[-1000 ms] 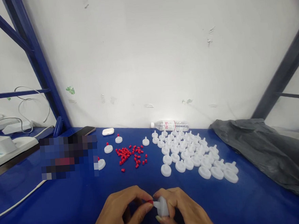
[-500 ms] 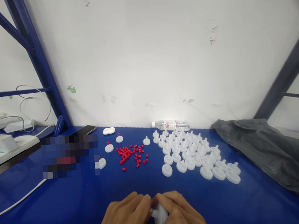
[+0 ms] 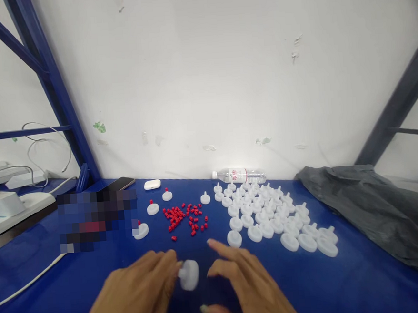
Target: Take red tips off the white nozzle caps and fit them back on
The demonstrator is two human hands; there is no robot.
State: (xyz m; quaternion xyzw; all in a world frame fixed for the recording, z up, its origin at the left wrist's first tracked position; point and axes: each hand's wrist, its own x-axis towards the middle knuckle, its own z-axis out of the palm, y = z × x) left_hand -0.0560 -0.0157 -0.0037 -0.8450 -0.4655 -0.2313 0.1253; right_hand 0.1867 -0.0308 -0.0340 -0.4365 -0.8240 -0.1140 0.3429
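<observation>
My left hand (image 3: 140, 295) pinches a white disc-shaped plastic part (image 3: 188, 274) by its stem, low in the middle of the view. My right hand (image 3: 245, 287) sits just to the right of it, fingers spread and apart from the part, holding nothing. Ahead lie a scatter of small red caps (image 3: 184, 218) and a large group of white disc parts (image 3: 270, 216) on the blue table (image 3: 78, 280). Three white discs with red caps fitted stand to the left of the red pile, one of them a capped disc (image 3: 141, 230) nearest me.
A clear water bottle (image 3: 239, 175) lies against the white wall. A white earbud case (image 3: 152, 184) and a phone (image 3: 120, 183) sit at the back left. A dark grey plastic bag (image 3: 373, 207) covers the right side. White cables and a power strip (image 3: 4, 204) lie far left.
Both hands were pressed together on the white part with a red cap. Now my left hand carries the part leftward and forward, and my right hand has let go and spread.
</observation>
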